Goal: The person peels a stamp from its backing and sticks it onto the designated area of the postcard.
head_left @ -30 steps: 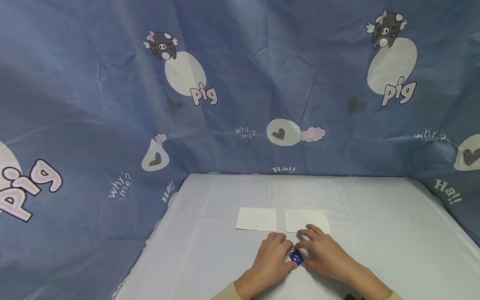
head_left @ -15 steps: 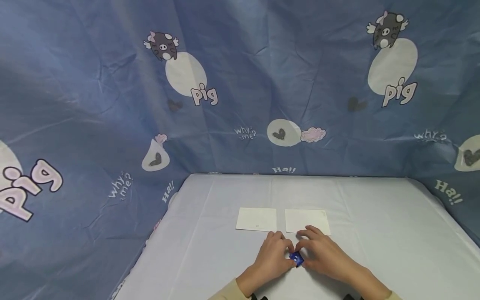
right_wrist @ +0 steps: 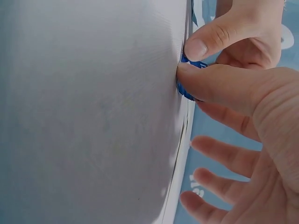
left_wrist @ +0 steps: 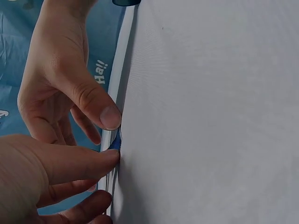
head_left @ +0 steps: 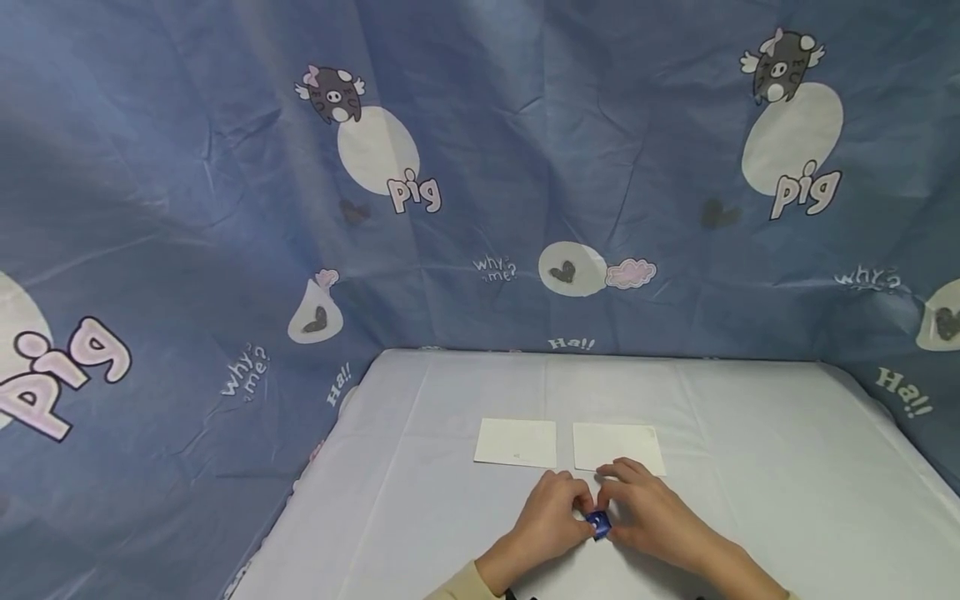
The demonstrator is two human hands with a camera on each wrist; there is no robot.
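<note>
A small blue packet [head_left: 598, 524] with a white mark is between my two hands, low over the white table. My left hand [head_left: 546, 518] pinches its left side between thumb and bent forefinger. On the right side, my right hand [head_left: 651, 510] does the same, its other fingers spread loosely. Both forefinger tips come together at the packet's far edge. The right wrist view shows the blue packet [right_wrist: 183, 89] with a jagged edge, partly covered by the thumbs. Only a sliver of the packet [left_wrist: 116, 141] shows in the left wrist view.
Two white rectangular cards [head_left: 516, 442] [head_left: 618, 447] lie side by side just beyond the hands. The right hand's fingertips overlap the near edge of the right card. A blue printed curtain [head_left: 480, 167] hangs behind and along the left of the white table [head_left: 420, 500].
The packet has turned and bent a little between the hands, and the forefinger tips have drawn closer together. The head view has shifted slightly. The cards stay in place.
</note>
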